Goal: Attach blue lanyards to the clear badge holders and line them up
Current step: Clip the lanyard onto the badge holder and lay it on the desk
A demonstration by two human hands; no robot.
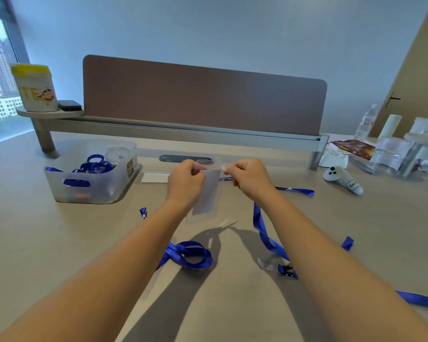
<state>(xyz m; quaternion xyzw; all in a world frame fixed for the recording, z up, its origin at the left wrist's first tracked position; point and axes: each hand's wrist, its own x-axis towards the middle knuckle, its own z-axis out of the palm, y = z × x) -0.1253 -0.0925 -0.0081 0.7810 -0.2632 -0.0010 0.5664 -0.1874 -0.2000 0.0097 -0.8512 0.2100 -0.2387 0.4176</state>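
**Threading the strap at the holder's top edge**

Holding a clear badge holder (208,193) up above the table (59,243), the person has both hands at its upper end. The left hand (185,180) has its fingers curled and pinches the holder's top left corner, so the holder hangs down from there with its long axis running top to bottom, tilted slightly. The right hand (248,176), also curled, pinches a clear strap (221,166) just beside the top edge; behind it the blue lanyard (265,233) trails down and across the table to the right.

The coming move turns on 1 relation: the strap end lies to the right of the holder's top, at about the same height, so the right hand is the nearer one to feed it across. Whether the strap has entered the slot cannot be told.

Another lanyard (190,255) lies looped in front, more in the bin (89,174) to the left.
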